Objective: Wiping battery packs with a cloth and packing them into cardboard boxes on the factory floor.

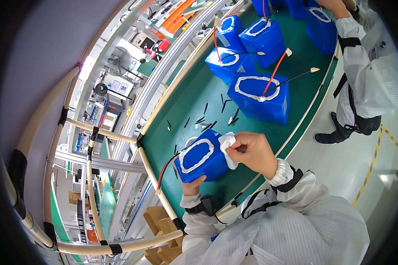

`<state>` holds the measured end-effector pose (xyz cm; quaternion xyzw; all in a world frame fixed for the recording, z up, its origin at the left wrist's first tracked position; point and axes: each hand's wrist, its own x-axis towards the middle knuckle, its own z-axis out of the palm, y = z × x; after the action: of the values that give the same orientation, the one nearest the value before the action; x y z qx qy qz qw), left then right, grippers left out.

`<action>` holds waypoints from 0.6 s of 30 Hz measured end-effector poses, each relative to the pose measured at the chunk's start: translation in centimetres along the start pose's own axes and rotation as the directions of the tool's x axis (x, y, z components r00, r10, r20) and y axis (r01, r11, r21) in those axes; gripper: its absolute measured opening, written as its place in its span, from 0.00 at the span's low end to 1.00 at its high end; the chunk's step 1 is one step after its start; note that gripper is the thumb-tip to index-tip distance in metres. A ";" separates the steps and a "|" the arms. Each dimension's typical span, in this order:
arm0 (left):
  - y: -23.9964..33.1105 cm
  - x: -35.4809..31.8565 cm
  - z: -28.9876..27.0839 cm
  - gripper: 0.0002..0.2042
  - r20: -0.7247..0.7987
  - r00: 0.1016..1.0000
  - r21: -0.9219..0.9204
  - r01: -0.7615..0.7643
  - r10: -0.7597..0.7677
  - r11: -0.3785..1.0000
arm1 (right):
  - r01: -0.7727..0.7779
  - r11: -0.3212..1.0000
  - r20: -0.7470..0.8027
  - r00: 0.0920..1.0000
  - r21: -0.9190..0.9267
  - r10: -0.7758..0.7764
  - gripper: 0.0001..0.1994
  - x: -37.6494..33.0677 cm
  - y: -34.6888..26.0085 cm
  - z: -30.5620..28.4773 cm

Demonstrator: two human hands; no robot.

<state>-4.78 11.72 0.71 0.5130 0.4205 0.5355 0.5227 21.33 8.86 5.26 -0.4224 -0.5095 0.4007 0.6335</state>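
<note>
A blue-wrapped battery pack (216, 165) is tilted over the near end of the green table, with a ring of white sealant on its top face. My left hand (191, 186) grips it from below and the left side; some fingers are hidden behind it. Red and black leads (166, 167) hang off its left edge. My right hand (254, 152) pinches a crumpled white wipe (227, 145) against the pack's right side. Short black tube pieces (206, 126) and small white bits lie scattered just beyond the pack.
Several more blue battery packs (263, 110) with white rings and red and black leads stand along the green table (181, 106). Cream pipe rails (159, 190) edge its left end. A co-worker's sleeve (351, 48) reaches in at the far right. Cardboard boxes (161, 225) sit below left.
</note>
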 end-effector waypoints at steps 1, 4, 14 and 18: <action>-0.6 0.1 -0.5 0.49 -0.008 0.999 0.038 -0.044 0.044 0.998 | -0.035 0.998 -0.028 0.999 -0.046 0.033 0.05 0.0 0.1 -0.2; -2.0 0.0 -1.0 0.51 0.016 0.993 -0.006 -0.113 0.113 0.994 | 0.107 0.994 -0.090 0.990 0.030 -0.104 0.04 -0.5 0.5 0.2; -0.4 1.7 0.2 0.54 0.077 0.982 -0.036 -0.172 0.174 0.985 | 0.303 0.950 0.103 0.950 -0.079 -0.294 0.07 1.6 -1.4 1.0; -4.6 3.3 -4.7 0.38 0.216 0.936 0.008 -0.287 0.279 0.958 | 0.291 0.952 0.157 0.949 -0.092 -0.274 0.07 2.7 -0.4 1.6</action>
<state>-8.59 15.90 -4.00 0.6326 0.2944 0.5390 0.4719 20.18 11.47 6.64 -0.3509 -0.6306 0.3052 0.6214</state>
